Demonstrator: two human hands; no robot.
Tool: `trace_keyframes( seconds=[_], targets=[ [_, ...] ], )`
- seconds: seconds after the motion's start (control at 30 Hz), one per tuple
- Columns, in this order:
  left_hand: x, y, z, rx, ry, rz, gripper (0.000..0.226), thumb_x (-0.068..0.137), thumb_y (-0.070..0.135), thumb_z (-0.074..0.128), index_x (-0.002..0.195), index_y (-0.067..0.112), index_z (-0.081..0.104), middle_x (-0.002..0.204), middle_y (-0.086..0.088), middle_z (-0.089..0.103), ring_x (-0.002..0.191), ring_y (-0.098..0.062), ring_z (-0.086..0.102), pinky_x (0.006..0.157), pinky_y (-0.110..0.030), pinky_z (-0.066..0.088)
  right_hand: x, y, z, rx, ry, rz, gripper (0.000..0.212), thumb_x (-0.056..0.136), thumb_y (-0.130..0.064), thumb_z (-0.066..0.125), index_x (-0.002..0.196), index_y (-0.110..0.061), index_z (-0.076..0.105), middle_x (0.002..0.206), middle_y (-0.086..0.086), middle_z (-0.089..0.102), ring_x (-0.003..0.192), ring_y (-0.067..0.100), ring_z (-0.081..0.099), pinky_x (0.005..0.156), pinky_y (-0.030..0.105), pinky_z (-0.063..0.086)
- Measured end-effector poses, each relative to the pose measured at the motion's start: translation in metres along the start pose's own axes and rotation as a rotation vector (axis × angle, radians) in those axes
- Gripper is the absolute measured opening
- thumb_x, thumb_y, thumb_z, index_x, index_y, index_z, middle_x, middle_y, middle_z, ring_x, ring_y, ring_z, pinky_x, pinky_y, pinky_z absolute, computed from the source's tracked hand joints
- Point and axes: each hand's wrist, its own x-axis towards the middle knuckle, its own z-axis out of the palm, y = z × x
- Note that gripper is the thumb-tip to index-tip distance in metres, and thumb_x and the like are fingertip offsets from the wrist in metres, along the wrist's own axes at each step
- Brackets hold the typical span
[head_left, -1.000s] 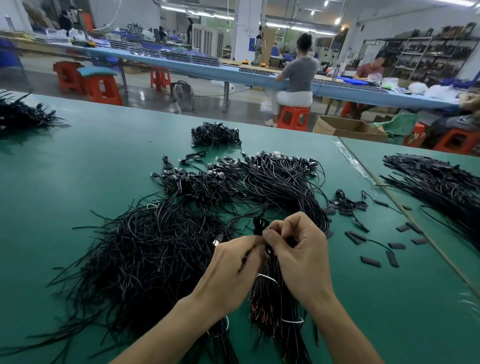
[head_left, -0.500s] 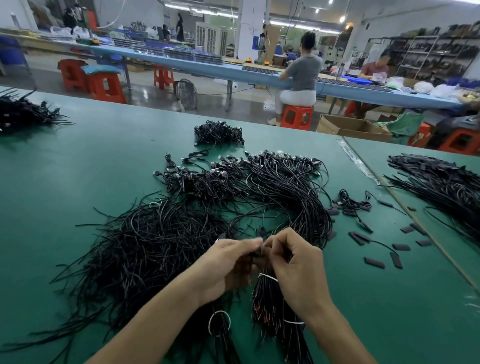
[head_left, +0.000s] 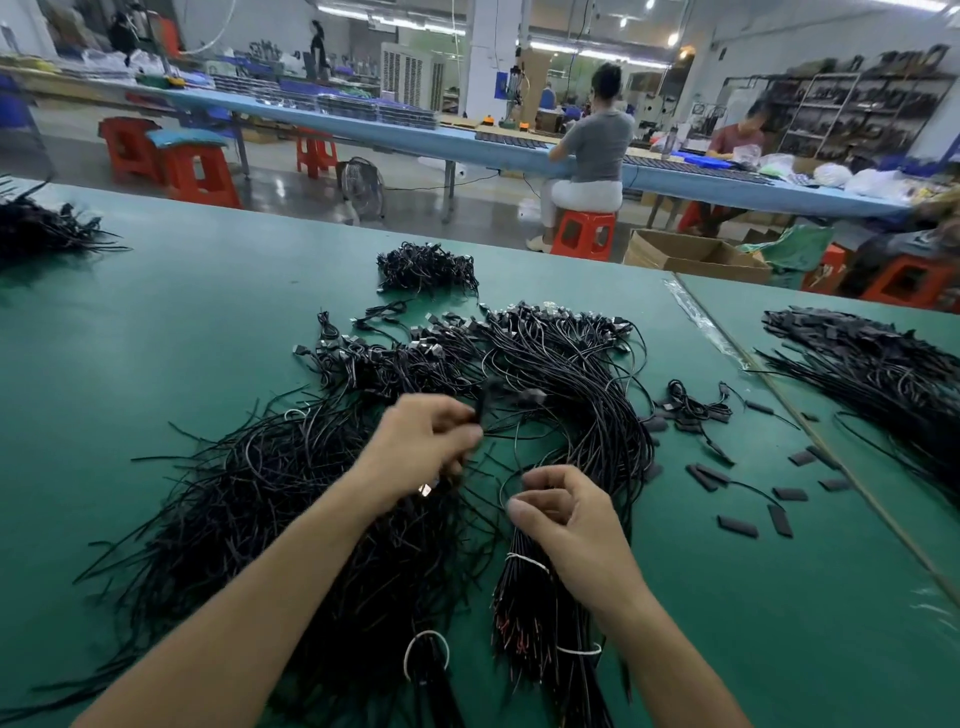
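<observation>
Head view puts us mid-sort. Our left hand (head_left: 426, 447) pinches 1 black cable (head_left: 480, 413) between thumb and fingertips, just above the heap in the middle of the green table (head_left: 156, 338). Our right hand (head_left: 569, 514) is apart from it and nearer to us, fingers curled over the top of the tied bundle (head_left: 524, 592). That bundle lies on the table under the right wrist, with 2 white bands round it.

We judge the step to be separating a single cable from the mass, perhaps for the loose pile (head_left: 249, 499) on the left. The next move calls for drawing it clear without dragging its neighbours along, then laying it down straight.

Blur smears the cable's far end, so we cannot tell what it carries. A thin wire arcs beside the right thumb, but we cannot tell whether that hand pinches it. The bundle's near end runs out of the picture. Short black sleeves (head_left: 737, 526) lie scattered well apart to the right.
</observation>
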Motion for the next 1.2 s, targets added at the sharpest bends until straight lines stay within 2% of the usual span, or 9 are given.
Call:
trace_keyframes(
  seconds=[0.13,0.3,0.4,0.53,0.67,0.87,0.97,1.1,1.2],
  targets=[
    [0.052,0.007,-0.017,-0.027,0.285,-0.109,0.04,0.092,0.02,0.07,0.127,0.003,0.06,0.103,0.002,0.067,0.086,-0.018,0.069,0.084,-0.036,0.058,0.002,0.011,-0.005,-0.206,0.09,0.049,0.01,0.092,-0.027,0.068,0.1,-0.031,0.063,0.093,-0.012,0.069,0.086,0.0,0.065,0.066,0.007,0.046],
    [0.068,-0.004,-0.023,0.204,0.216,-0.167,0.041,0.093,0.021,0.069,0.132,0.012,0.058,0.129,-0.007,0.062,0.119,-0.025,0.057,0.103,-0.041,0.046,0.004,0.022,0.003,-0.644,0.069,0.033,0.041,0.098,-0.038,0.056,0.137,-0.028,0.048,0.117,-0.006,0.051,0.101,0.008,0.052,0.079,0.021,0.044],
    [0.055,-0.01,-0.015,0.19,0.157,-0.118,0.017,0.093,0.013,0.068,0.108,0.02,0.07,0.107,0.003,0.069,0.099,-0.01,0.063,0.093,-0.027,0.052,0.006,0.02,0.016,-0.863,0.102,0.032,0.05,0.099,-0.047,0.052,0.141,-0.023,0.041,0.125,0.001,0.048,0.111,0.017,0.052,0.087,0.028,0.049],
    [0.03,-0.016,0.001,0.188,0.059,-0.07,0.018,0.093,0.012,0.067,0.091,0.03,0.067,0.095,0.008,0.069,0.087,-0.003,0.065,0.064,-0.008,0.048,0.011,0.012,0.027,-0.997,0.161,-0.024,0.027,0.102,-0.038,0.048,0.12,-0.018,0.048,0.113,0.002,0.059,0.099,0.018,0.062,0.084,0.03,0.054],
    [0.005,-0.02,0.019,0.267,-0.119,0.027,0.017,0.091,0.01,0.068,0.096,0.025,0.073,0.09,0.01,0.069,0.078,0.007,0.063,0.068,-0.006,0.048,0.013,0.008,0.029,-1.052,0.144,-0.009,0.01,0.101,-0.019,0.053,0.109,-0.016,0.049,0.107,0.003,0.062,0.095,0.019,0.065,0.077,0.028,0.053],
    [-0.006,-0.029,0.038,0.603,-0.254,0.073,0.044,0.092,0.01,0.064,0.132,0.027,0.059,0.121,0.003,0.051,0.111,-0.013,0.053,0.1,-0.036,0.048,0.01,0.006,0.027,-1.041,0.096,0.01,0.016,0.098,-0.01,0.052,0.114,-0.012,0.049,0.112,0.006,0.058,0.099,0.022,0.061,0.075,0.027,0.044],
    [-0.006,-0.036,0.044,0.798,-0.297,0.084,0.049,0.098,0.023,0.059,0.145,0.027,0.044,0.129,0.001,0.04,0.124,-0.019,0.039,0.096,-0.04,0.049,0.01,0.005,0.024,-0.93,0.034,-0.029,0.01,0.102,-0.012,0.046,0.111,-0.013,0.05,0.113,0.005,0.053,0.092,0.017,0.051,0.077,0.023,0.037],
    [-0.005,-0.04,0.042,0.939,-0.157,0.131,0.03,0.104,0.038,0.046,0.123,0.021,0.061,0.12,0.003,0.04,0.11,-0.017,0.039,0.078,-0.033,0.054,0.011,0.005,0.014,-0.693,-0.035,-0.053,0.011,0.103,-0.022,0.045,0.092,-0.023,0.048,0.102,-0.007,0.048,0.091,0.011,0.047,0.08,0.024,0.038],
    [-0.003,-0.043,0.04,0.932,0.043,0.264,0.033,0.104,0.041,0.044,0.106,0.019,0.068,0.116,0.005,0.047,0.103,-0.017,0.041,0.083,-0.034,0.052,0.012,0.01,0.001,-0.449,-0.002,0.033,0.016,0.102,-0.02,0.046,0.087,-0.021,0.051,0.092,-0.007,0.057,0.079,0.008,0.052,0.065,0.019,0.042]
  ],
)
